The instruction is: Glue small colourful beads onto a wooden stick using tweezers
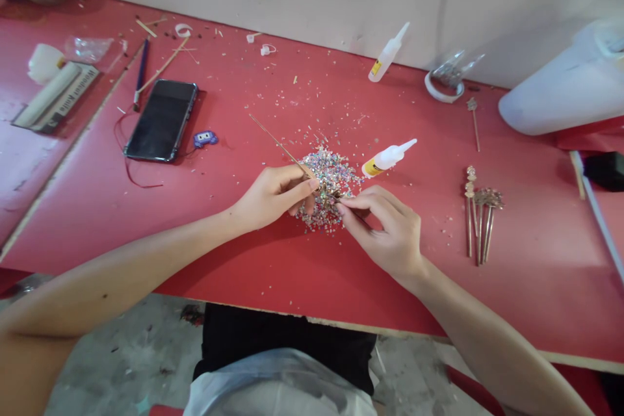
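Note:
My left hand (287, 192) pinches a thin gold-coloured stick (273, 136), which points up and to the left, over a pile of small glittering pieces (329, 169). Facing it from the right, my right hand (385, 227) has thumb and forefinger pressed together on a thin dark tool whose tip reaches the pile's middle near my left fingertips. Just right of the pile, a white glue bottle (387, 158) with a yellow label lies tilted on the red table (292, 273). What sits at the stick's lower end is too small to make out.
A black phone (162, 120) and a purple charm (205, 138) lie at the left, near a box (56, 97). Finished-looking gold sticks (480, 221) lie at the right. Behind stand another glue bottle (389, 53) and a tape ring (443, 86); a large white roll (560, 81) is far right.

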### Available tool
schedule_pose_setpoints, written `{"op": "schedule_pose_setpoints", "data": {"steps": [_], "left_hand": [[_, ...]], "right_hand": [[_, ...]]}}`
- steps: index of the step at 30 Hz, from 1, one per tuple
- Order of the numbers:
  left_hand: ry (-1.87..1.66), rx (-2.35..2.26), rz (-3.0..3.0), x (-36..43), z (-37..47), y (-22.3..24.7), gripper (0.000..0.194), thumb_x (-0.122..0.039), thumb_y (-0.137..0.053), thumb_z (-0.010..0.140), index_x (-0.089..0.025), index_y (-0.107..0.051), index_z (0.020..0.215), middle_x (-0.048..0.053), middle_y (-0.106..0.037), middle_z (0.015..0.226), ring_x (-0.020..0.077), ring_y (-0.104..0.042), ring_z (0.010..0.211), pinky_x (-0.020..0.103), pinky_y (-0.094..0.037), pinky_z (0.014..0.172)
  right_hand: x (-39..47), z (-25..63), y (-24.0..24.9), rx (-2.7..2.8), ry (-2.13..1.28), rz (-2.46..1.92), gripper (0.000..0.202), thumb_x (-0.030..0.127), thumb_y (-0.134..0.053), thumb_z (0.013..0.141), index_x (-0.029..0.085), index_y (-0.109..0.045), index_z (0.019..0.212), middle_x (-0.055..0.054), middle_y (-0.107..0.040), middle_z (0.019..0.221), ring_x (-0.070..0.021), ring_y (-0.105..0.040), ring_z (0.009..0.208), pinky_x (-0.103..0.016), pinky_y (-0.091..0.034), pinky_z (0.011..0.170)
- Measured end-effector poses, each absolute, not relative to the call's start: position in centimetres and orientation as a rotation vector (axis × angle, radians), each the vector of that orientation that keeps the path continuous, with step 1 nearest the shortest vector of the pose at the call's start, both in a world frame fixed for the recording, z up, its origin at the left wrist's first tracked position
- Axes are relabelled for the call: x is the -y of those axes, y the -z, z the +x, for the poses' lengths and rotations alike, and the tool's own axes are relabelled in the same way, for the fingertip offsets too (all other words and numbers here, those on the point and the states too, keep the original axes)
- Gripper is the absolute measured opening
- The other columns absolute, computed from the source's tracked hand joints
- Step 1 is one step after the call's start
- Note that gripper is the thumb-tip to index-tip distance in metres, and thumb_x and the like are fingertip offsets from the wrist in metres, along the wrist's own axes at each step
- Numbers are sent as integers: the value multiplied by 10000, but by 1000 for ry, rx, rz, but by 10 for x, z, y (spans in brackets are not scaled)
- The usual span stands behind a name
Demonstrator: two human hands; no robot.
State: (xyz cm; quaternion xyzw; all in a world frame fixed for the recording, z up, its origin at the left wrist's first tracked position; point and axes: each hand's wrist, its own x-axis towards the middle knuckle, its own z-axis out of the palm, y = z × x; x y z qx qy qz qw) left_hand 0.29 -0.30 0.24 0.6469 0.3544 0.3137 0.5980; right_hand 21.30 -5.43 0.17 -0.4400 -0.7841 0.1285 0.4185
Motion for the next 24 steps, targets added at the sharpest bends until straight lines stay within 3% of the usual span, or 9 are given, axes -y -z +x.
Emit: {"op": "schedule_pose_setpoints", "data": {"steps": [24], "left_hand": [[-730,-831,1563,3,4,-4,289,-319,-507,962,-139,-594,754,26,-681,664,52,-527,491,165,-440,487]], "right_hand": [[54,213,-3,1991,-295,-1094,135,91,-631,840,213,-640,895,1,-630,714,-104,-536,584,-238,-465,537]]}}
